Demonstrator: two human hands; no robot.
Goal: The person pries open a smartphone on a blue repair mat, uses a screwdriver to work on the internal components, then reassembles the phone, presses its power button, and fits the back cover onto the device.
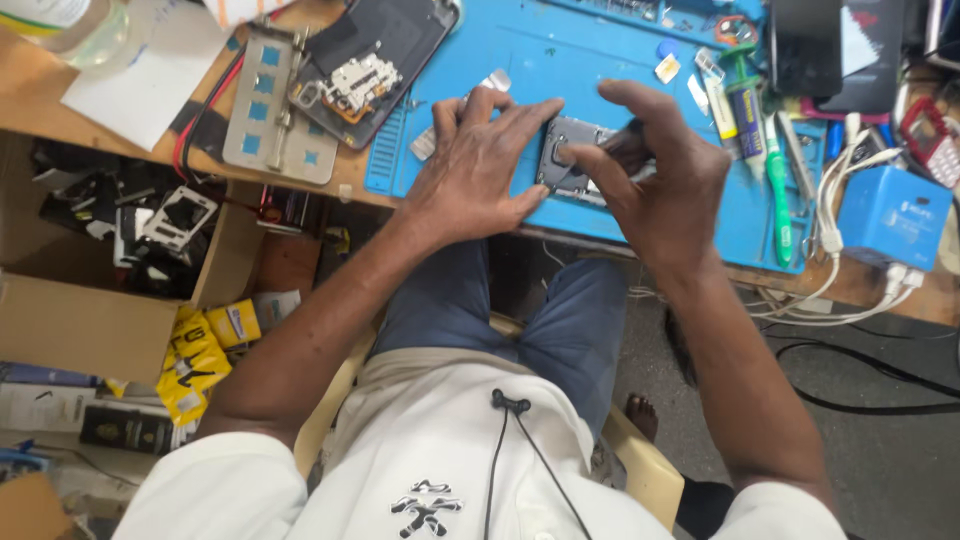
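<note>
Phone frame (572,160) lies on blue mat (520,60), pinned under left hand (480,165), right hand's (665,180) grip pinching its edge.

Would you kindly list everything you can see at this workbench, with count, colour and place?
phone frame: one, grey, on the mat, under both hands
mat: one, blue, on the bench
opened phone: one, black, at the mat's left edge
metal plate: one, silver with blue squares, left of the opened phone
green tool: one, at the mat's right edge
blue box: one, far right
cardboard box: one, brown, lower left
left hand: pressing the frame
right hand: fingers on the frame
</note>
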